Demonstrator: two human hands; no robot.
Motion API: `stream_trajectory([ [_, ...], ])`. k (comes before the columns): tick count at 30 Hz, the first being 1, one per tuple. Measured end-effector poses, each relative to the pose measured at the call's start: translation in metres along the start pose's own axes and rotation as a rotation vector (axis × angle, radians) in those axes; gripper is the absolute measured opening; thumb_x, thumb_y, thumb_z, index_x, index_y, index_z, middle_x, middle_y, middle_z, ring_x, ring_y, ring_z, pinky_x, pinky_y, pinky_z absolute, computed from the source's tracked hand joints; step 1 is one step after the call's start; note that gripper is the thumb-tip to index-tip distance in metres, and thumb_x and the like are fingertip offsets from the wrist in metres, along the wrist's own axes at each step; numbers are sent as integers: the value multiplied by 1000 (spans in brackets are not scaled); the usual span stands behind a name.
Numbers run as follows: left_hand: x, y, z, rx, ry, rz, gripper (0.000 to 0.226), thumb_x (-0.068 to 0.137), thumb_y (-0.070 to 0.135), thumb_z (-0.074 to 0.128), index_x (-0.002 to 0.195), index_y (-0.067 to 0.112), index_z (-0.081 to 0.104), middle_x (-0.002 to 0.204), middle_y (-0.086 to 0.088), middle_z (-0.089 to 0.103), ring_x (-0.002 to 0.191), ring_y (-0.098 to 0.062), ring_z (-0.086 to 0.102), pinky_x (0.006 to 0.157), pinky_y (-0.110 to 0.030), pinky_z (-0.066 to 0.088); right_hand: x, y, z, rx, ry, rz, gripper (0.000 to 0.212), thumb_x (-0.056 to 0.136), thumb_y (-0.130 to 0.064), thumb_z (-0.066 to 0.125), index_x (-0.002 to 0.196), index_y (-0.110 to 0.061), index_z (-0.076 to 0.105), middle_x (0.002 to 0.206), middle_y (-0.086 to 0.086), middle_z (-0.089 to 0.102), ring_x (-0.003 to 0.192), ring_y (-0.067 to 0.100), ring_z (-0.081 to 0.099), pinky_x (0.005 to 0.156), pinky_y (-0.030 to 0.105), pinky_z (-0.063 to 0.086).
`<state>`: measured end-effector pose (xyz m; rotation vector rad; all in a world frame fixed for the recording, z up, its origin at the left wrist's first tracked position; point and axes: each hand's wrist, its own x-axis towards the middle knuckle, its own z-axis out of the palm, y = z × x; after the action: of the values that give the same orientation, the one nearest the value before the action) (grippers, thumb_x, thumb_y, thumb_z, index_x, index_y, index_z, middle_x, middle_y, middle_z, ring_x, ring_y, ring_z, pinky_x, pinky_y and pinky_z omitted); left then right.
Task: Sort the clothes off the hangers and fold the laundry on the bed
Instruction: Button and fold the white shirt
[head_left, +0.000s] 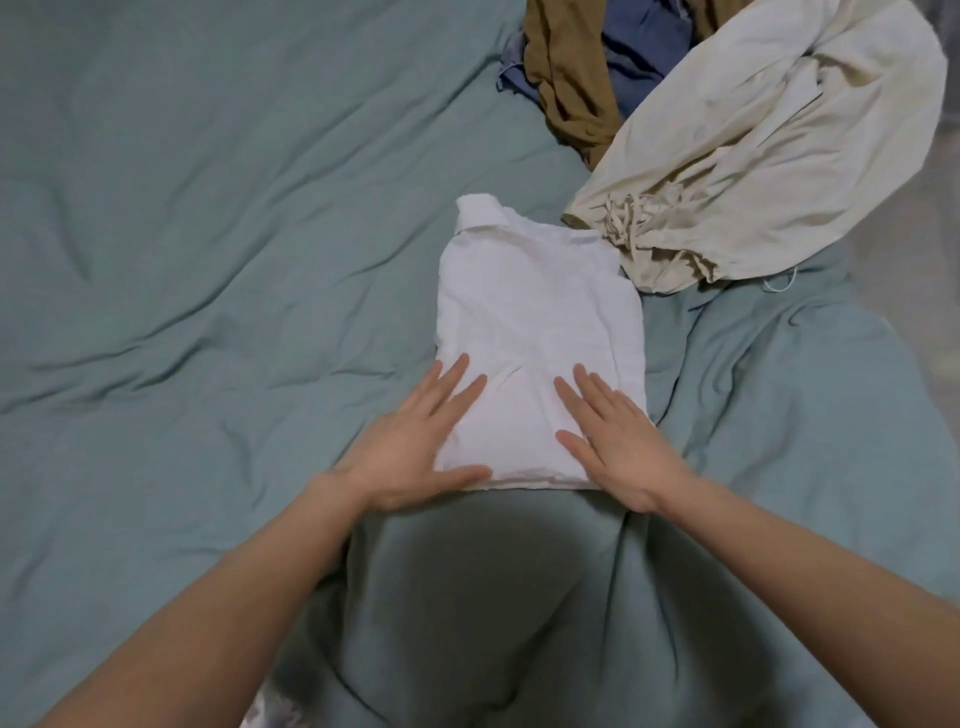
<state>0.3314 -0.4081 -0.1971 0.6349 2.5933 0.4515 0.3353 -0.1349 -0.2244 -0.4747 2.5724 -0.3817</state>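
A white collared shirt (535, 322) lies folded into a rectangle on the grey-green bed cover (208, 260), its collar at the far end. My left hand (415, 441) lies flat with spread straight fingers on the shirt's near left corner. My right hand (613, 436) lies flat on its near right corner in the same way. Both palms press the fabric down. Neither hand grips anything.
A crumpled cream garment with drawstrings (753, 156) lies just right of the shirt's far end. Behind it sit a brown garment (566, 78) and a blue one (644, 47). The bed's right edge and pale floor (924, 270) show at the far right.
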Motion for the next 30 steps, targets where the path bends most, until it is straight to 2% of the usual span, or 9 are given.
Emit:
stream_trajectory([
  [4, -10, 11, 15, 248, 57, 13, 93, 85, 56, 57, 154, 27, 1, 161, 5, -14, 149, -23, -9, 90, -39, 50, -6, -7, 0, -180, -5, -236, 82, 93, -67, 19, 149, -24, -23, 155, -4, -30, 143, 11, -26, 119, 36, -13],
  [6, -2, 15, 22, 291, 57, 13, 90, 88, 37, 60, 155, 19, 2, 162, -3, -9, 149, -28, -5, 95, -38, 48, -4, -10, 2, -247, -23, -266, 91, 94, -57, 37, 146, -18, -27, 154, 1, -31, 142, 15, -27, 118, 36, -13],
  [9, 5, 23, 23, 293, -17, -33, 86, 87, -8, 39, 153, 16, -11, 158, -4, -25, 146, -26, -22, 103, -36, 41, -1, -12, 2, -298, -61, -226, 91, 95, -37, 43, 142, -13, -32, 151, 5, -33, 141, 16, -26, 120, 41, -5],
  [12, 4, 25, 14, 331, -75, -4, 89, 80, -24, 25, 151, 10, -15, 156, -8, -30, 143, -30, -26, 102, -34, 40, -6, -15, -3, -256, -40, -249, 83, 92, -8, 35, 141, -15, -33, 152, 4, -32, 144, 19, -23, 121, 40, -2],
  [16, 6, 19, 13, 340, -178, 7, 83, 82, -23, 23, 151, 6, -13, 155, -9, -31, 142, -32, -29, 115, -44, 27, -11, -12, 2, -315, 44, -391, 78, 85, -1, 19, 152, -23, -13, 159, 6, -16, 147, 28, -10, 119, 41, -2],
  [22, 18, 21, 10, 109, -484, -141, 77, 93, 31, 47, 155, 18, 2, 159, 2, -20, 145, -21, -24, 121, -42, 7, -8, -4, 26, -259, -135, -328, 66, 95, -59, 9, 148, -34, -21, 157, -5, -21, 145, 14, -20, 118, 35, -13],
  [24, 22, 21, 5, -101, -261, -188, 55, 99, 41, 38, 150, 23, 30, 162, 6, -1, 149, -16, -7, 121, -42, 10, -6, -2, 18, -184, -59, -342, 65, 94, -60, 4, 151, -31, -12, 158, -7, -16, 146, 11, -16, 118, 31, -12],
  [27, 34, 23, 10, -188, 367, -280, 52, 99, 41, 29, 141, 17, 47, 159, -7, 20, 147, -26, 16, 119, -38, 16, 8, 7, 2, -95, 198, -265, 62, 98, -52, 7, 153, -25, -3, 159, -4, -11, 147, 11, -14, 118, 29, -11],
  [30, 60, 23, 9, -174, 416, -469, 51, 103, 39, 28, 151, 21, 27, 161, -8, 9, 148, -31, 5, 120, -41, 8, 40, 3, -10, -82, 234, -237, 61, 101, -49, 14, 153, -25, -4, 159, -2, -14, 146, 12, -18, 119, 32, -12],
])
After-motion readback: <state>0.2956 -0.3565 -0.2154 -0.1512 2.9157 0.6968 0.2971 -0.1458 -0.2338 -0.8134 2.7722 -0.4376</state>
